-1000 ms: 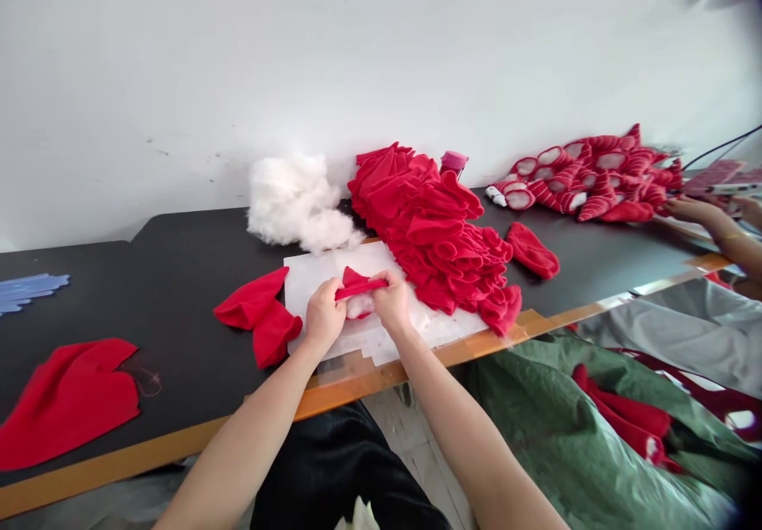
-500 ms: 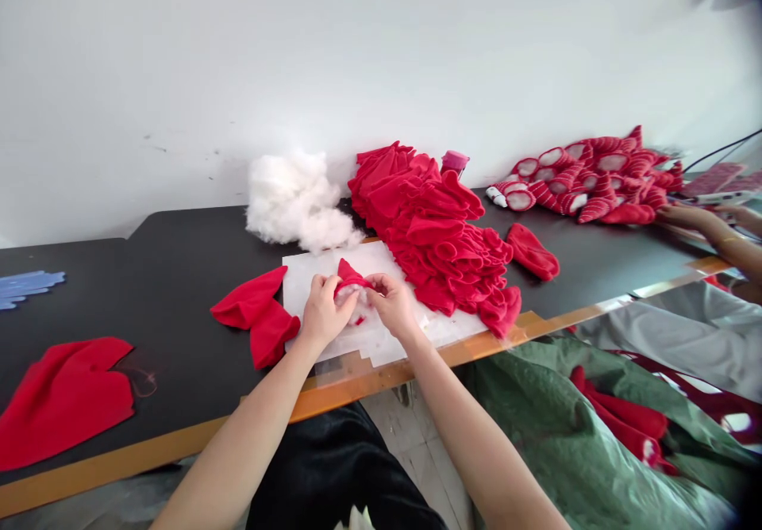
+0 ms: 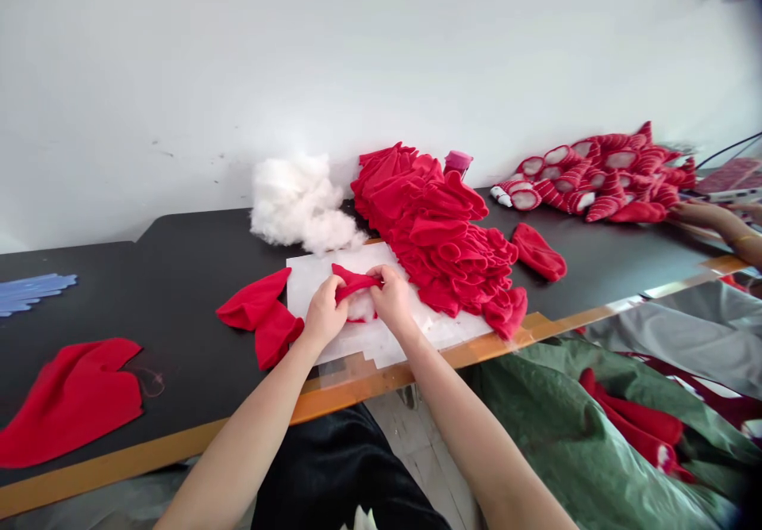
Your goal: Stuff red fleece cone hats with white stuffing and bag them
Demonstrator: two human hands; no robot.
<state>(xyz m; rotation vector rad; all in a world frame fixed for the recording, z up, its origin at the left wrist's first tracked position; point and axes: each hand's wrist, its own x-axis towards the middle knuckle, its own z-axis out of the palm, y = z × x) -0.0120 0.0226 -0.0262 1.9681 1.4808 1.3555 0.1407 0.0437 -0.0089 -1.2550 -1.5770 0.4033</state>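
Left hand and right hand, fingers curled closed, pinch opposite sides of a red fabric piece over white paper, white stuffing showing below its edge, near a red fabric pile

Bare forearms, shiny black garment, pale pointed detail below.

The person's bare left forearm and bare right forearm stretch forward, slanting toward each other. The bare left hand and bare right hand face inward, near but apart, each curled into a pinching grip.
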